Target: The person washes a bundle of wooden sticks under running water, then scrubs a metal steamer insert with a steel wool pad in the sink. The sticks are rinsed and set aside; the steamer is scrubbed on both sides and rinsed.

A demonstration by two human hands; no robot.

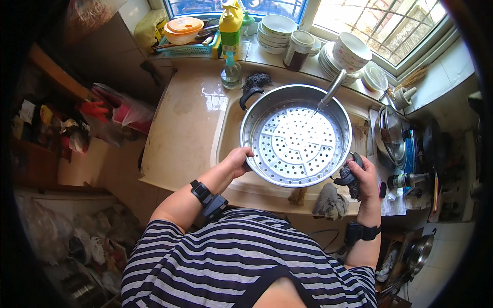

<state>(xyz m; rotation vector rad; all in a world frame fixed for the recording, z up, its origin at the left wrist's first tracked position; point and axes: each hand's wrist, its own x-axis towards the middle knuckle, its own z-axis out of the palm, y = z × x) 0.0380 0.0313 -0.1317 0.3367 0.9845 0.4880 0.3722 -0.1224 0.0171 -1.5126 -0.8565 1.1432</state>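
A round metal steamer pot with a perforated bottom [296,140] is held above the sink [227,134], under the metal faucet [334,86], from which a little water seems to come. My left hand [239,161] grips the pot's rim at its lower left. On the right, my right hand [364,175] holds one black side handle, and a dark scouring pad [354,188] shows beside the fingers. The other black handle sticks out at the upper left. Below the pot, a grey cloth [330,202] lies over the sink's front edge, near a brown scrubber [297,196].
Behind the sink stand a clear soap bottle [231,73], a yellow jug [230,27], stacked bowls [277,32], plates and a lidded jar [299,50]. Another dark scouring pad [257,81] lies at the back edge. Lidded pans [391,134] and a bottle [404,180] are at the right.
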